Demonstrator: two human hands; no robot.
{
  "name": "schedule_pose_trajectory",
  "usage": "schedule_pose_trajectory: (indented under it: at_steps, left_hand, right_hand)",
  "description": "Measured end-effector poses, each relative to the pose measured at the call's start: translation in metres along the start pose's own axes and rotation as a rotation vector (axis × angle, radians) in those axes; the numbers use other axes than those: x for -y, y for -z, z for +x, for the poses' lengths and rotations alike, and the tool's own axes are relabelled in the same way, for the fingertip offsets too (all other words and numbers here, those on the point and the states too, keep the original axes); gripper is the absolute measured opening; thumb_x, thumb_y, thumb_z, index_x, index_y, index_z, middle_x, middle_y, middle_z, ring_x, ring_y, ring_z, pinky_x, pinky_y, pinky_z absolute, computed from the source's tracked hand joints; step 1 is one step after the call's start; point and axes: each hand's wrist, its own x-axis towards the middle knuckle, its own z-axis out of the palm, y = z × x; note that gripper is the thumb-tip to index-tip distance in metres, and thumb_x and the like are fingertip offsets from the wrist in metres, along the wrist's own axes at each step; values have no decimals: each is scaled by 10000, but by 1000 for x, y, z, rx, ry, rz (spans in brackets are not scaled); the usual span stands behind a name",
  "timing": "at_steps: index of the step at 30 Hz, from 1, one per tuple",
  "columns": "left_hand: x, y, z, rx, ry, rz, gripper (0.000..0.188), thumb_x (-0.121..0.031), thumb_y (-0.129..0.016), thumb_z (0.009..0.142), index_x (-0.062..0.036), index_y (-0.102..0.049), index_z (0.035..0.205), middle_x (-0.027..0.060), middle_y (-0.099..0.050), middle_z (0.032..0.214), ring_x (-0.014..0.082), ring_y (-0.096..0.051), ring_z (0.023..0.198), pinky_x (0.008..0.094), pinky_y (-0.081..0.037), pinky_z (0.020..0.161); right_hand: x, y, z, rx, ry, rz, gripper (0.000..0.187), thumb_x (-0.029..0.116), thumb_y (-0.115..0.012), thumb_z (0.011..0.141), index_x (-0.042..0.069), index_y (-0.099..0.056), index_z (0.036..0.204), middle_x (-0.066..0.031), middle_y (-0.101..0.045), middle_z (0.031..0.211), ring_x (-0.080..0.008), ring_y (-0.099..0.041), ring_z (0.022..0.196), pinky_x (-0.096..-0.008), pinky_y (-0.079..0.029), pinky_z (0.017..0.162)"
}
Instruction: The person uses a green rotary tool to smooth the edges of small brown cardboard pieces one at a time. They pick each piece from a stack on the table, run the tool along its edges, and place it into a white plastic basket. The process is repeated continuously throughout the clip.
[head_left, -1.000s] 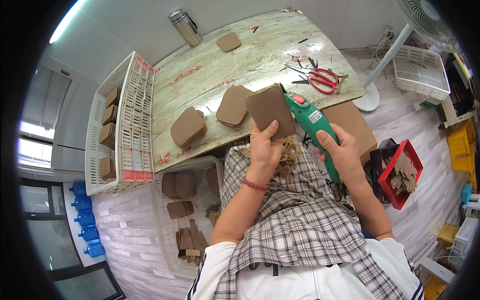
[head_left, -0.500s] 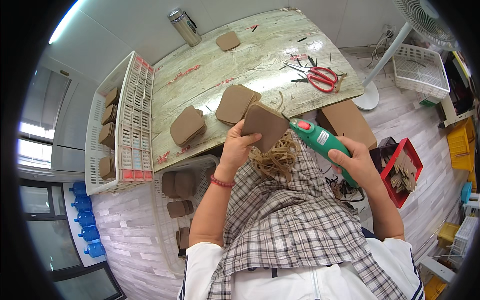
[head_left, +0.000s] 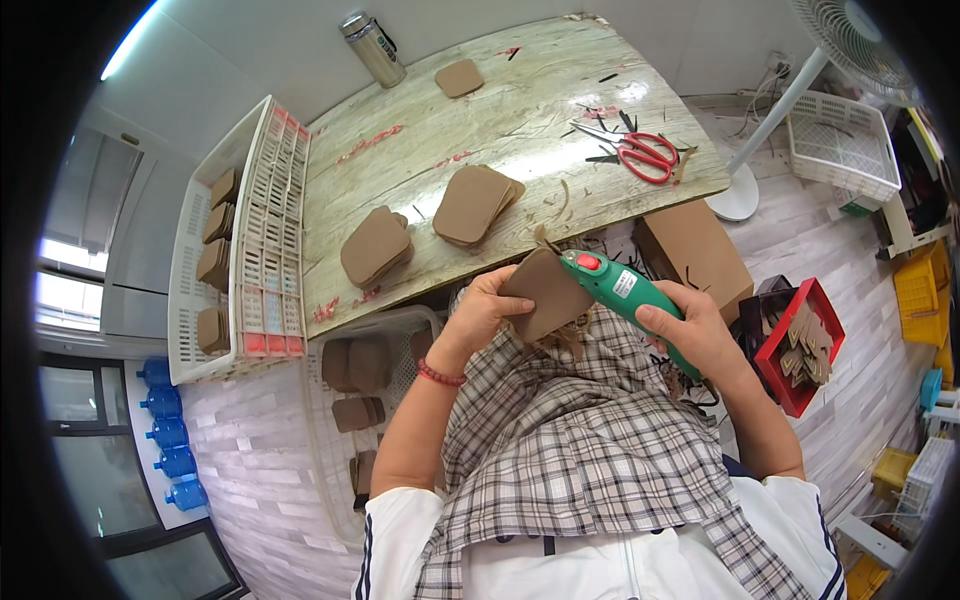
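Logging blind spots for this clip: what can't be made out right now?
All in the head view:
- Left hand: partly hidden behind the brown pad.
- Green cutter: grip partly covered by the right hand; tip detail too small.
- Fan: top cut off by the upper edge.

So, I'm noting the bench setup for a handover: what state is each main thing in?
Brown piece, tilted
Left hand, closed on that piece
Green cutter, tip at the piece's edge; whether running, cannot tell
Right hand, gripping the cutter
Scissors, lying on the table
Flask, upright, lid on
Red box, open, holding light brown pieces
Fan, running or off: cannot tell
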Motion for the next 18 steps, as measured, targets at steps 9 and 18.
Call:
schedule_pose_trajectory:
  at_steps: [9,18]
  left_hand:
    - [-32,19,-9,-119,-131,318,261,56,-692,739,-62,-589,948,-20,-617,870,67,-570,820,220,-459,741]
    - [-30,31,-18,-141,-171,126,198,10,-748,743,-48,-641,899,-3,-662,828,78,-608,744,231,-496,686]
  right_hand:
    - [0,10,0,124,-92,42,348,304,-641,909,-19,-605,1033,-15,-556,729,-72,-532,607,-223,-439,533]
    - [-3,10,3,188,-131,16,378,308,-636,902,-28,-608,1072,-9,-556,721,-69,-523,599,-224,-439,528]
